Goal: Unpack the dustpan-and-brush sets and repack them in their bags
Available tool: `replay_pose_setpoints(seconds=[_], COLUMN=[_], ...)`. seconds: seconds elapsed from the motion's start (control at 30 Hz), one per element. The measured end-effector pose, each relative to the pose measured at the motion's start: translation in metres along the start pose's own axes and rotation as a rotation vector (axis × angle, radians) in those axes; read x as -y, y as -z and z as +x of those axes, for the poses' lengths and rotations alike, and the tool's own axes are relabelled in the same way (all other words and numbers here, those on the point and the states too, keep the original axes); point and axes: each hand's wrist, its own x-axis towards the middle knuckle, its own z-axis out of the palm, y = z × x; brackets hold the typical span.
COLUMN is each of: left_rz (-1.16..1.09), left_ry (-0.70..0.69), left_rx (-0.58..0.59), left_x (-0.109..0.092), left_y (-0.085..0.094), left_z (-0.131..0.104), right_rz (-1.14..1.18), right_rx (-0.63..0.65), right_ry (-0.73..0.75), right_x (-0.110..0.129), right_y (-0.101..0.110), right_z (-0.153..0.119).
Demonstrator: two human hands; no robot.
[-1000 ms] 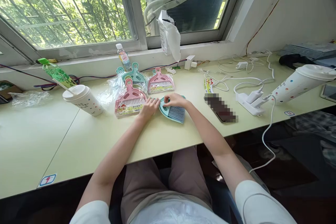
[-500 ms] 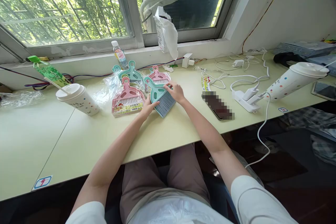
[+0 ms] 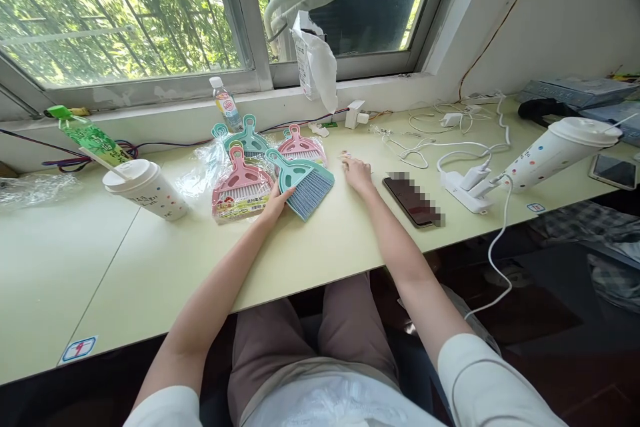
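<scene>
My left hand (image 3: 276, 204) grips the near left edge of a teal dustpan (image 3: 286, 177), which has a grey-bristled brush (image 3: 313, 193) nested in it. Just right of this set, my right hand (image 3: 358, 173) is low over the table, its fingers closed on a small paper label (image 3: 345, 155). Only a pale, reddish bit of that label shows at the fingertips. Left of the set lies a pink dustpan-and-brush set (image 3: 240, 190) in clear wrap with a printed label. Behind are another teal set (image 3: 249, 140) and another pink set (image 3: 299, 143).
A phone (image 3: 413, 200) lies right of my right hand. Farther right are a white power strip (image 3: 465, 193) with cables and a white cup (image 3: 553, 153). Another cup (image 3: 147, 193), a green bottle (image 3: 93, 139) and crumpled plastic wrap (image 3: 197, 170) are on the left.
My right hand has left the teal dustpan set and moved right. The label that lay behind the phone is gone from there. The dustpan set is turned slightly, still in my left hand.
</scene>
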Motion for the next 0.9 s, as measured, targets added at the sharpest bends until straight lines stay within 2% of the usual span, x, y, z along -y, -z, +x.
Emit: replay_pose_setpoints(seconds=[0.1, 0.2, 0.3, 0.57, 0.9], left_rz=[-0.008, -0.004, 0.012, -0.005, 0.008], left_ry=[0.01, 0.023, 0.034, 0.017, 0.051], left_rx=[-0.005, -0.011, -0.013, 0.005, 0.006], left_x=[-0.002, -0.005, -0.008, -0.007, -0.009], left_y=[0.0, -0.002, -0.003, -0.004, -0.005], left_z=[0.0, -0.002, -0.004, -0.004, -0.005], right_rz=[0.026, 0.024, 0.068, 0.136, 0.129], right_rx=[-0.064, -0.142, -0.094, -0.066, -0.051], right_ry=[0.088, -0.073, -0.173, -0.116, -0.234], right_x=[0.009, 0.002, -0.008, -0.008, -0.012], right_y=[-0.003, -0.006, -0.006, -0.006, -0.004], right_z=[-0.001, 0.0, 0.004, 0.01, 0.01])
